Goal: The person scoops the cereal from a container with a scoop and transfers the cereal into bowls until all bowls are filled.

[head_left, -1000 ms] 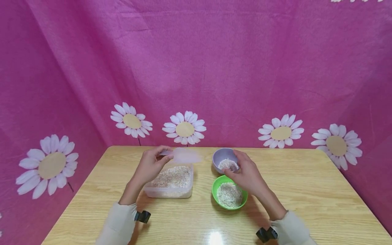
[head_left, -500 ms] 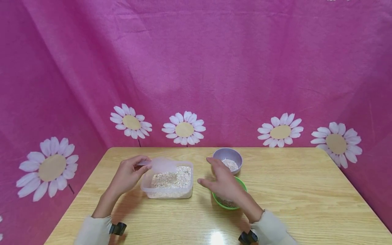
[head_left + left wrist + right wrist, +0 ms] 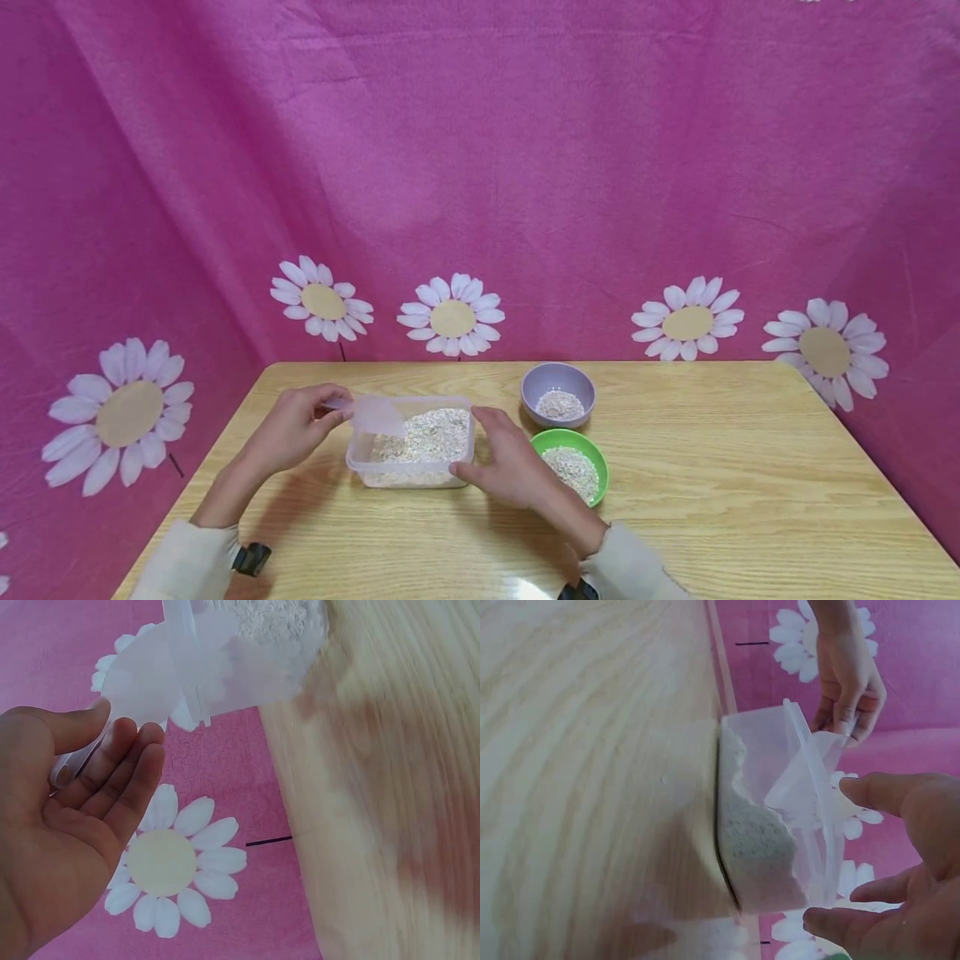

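Observation:
My left hand (image 3: 296,427) pinches the handle of a translucent plastic scoop (image 3: 377,414), whose blade dips over the left end of a clear rectangular container (image 3: 408,477). Pale rolled oats (image 3: 437,433) lie in that container, heaped higher to the right. In the left wrist view the scoop (image 3: 139,679) shows a rounded, see-through blade. At the container's right end is my right hand (image 3: 513,467), thumb and fingers spread around the corners. The right wrist view has its fingertips (image 3: 819,919) right at the rim.
Right of the container stand a green bowl (image 3: 572,439) and, behind it, a purple bowl (image 3: 558,379), both holding oats. My right forearm overlaps the green bowl's near side. A pink curtain (image 3: 525,183) with daisies hangs behind the wooden table (image 3: 735,483).
The left hand has moved left with the scoop, lowering it to the container. My right hand has left the purple bowl and come across to the container's right end.

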### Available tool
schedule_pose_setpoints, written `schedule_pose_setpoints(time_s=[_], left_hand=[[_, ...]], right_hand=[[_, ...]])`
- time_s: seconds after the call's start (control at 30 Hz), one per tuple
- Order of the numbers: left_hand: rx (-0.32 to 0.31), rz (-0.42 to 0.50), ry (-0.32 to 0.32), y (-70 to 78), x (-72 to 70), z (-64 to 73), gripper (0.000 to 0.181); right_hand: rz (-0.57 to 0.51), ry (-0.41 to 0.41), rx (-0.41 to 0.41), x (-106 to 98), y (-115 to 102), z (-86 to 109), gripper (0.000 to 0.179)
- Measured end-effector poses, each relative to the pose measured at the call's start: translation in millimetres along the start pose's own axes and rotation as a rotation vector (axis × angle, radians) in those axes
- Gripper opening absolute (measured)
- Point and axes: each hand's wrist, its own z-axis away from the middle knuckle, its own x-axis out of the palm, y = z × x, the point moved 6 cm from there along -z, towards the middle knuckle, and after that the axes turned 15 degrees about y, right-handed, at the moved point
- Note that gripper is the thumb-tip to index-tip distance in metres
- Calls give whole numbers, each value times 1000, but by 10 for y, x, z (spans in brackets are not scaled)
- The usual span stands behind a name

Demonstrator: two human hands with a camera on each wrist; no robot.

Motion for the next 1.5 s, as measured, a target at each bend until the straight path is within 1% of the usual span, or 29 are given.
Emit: schedule_pose_setpoints(time_s=[0.13, 0.27, 0.37, 0.47, 0.6, 0.77, 0.93, 1.07, 1.2, 1.3, 1.4, 1.5], left_hand=[[14, -6, -31, 12, -23, -24, 8], [30, -30, -60, 4, -9, -33, 8], [56, -52, -84, 11, 31, -39, 7], [82, -46, -118, 39, 81, -44, 7], [83, -27, -171, 83, 159, -31, 7], [48, -8, -207, 123, 270, 3, 12], [18, 56, -217, 169, 390, 32, 12], [-12, 101, -209, 215, 483, 53, 11], [-47, 124, -184, 252, 580, 71, 8], [-69, 159, -166, 275, 657, 87, 6], [-106, 195, -164, 279, 732, 111, 4], [-132, 213, -171, 277, 790, 132, 4]], right_hand=[[-5, -8, -1, 69, -10, 18, 91], [6, -4, -2, 117, -10, 37, 94], [3, 2, 1, 141, 6, 50, 96], [-1, 4, 2, 162, 22, 59, 96], [1, 0, 11, 177, 33, 69, 98], [10, -11, 33, 170, 35, 74, 99], [8, -11, 30, 170, 29, 69, 99], [0, -5, 22, 183, 19, 64, 98], [3, -1, 16, 191, 11, 60, 97], [6, 0, 11, 191, 9, 56, 96], [7, 2, 10, 188, 12, 54, 95], [4, 0, 16, 183, 21, 56, 95]])
